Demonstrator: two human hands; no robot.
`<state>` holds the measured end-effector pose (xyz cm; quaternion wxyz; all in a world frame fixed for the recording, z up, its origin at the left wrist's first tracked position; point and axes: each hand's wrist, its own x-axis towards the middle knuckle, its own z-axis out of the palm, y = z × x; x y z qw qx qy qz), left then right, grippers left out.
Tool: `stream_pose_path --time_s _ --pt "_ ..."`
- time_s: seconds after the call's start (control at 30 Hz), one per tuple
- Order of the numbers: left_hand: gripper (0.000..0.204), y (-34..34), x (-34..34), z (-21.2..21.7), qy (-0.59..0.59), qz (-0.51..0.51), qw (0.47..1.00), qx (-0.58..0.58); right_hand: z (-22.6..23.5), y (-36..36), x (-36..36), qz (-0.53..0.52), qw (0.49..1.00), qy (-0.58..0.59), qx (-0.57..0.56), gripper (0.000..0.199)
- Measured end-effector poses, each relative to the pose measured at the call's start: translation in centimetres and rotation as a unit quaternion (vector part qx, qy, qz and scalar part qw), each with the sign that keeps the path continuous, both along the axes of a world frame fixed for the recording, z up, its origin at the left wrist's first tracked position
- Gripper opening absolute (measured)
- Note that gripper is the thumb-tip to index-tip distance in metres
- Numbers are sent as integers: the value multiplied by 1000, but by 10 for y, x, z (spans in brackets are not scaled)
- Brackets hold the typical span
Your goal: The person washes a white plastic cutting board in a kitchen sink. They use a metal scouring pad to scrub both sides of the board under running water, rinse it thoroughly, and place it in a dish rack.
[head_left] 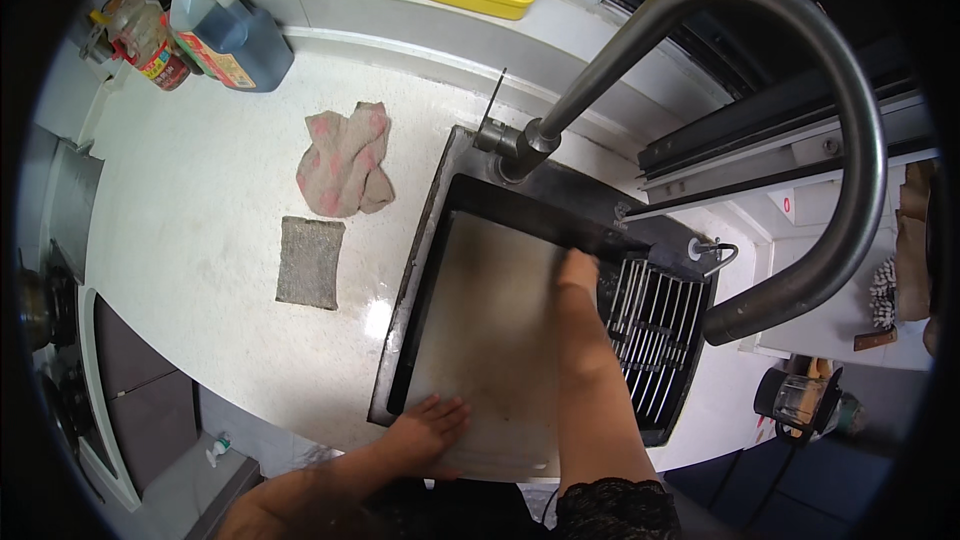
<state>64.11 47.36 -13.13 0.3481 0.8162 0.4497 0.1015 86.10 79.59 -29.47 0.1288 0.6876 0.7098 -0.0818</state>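
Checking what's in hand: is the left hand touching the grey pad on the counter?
Apart: the head view plainly shows white countertop between the left hand, at the pale panel, and the grey pad.

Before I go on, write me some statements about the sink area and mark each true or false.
1. The left hand touches the pale panel near its closest left corner. True.
2. The right hand is at the panel's right side, near the metal rack. True.
3. The rack lies left of the panel. False: it lies to the right.
4. The right hand rests on the faucet. False: it is down by the panel.
5. The spotted cloth lies beyond the grey pad. True.
6. The grey pad is in the sink. False: it lies on the white counter.
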Motion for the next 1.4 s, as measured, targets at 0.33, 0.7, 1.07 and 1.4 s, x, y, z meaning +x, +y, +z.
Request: stream_pose_path --time_s 0.33,0.7,1.07,1.4 --pt "71 5 3 3 2 2 999 39 11 -101 -145 247 932 265 16 24" --pt "74 8 8 3 -8 7 998 56 27 -106 51 103 991 -68 58 17" --pt "76 0 2 1 20 -2 1000 8 23 -36 43 75 992 -95 28 15" --pt "75 2 4 -1 -7 22 999 29 58 -142 57 155 983 -57 80 13"
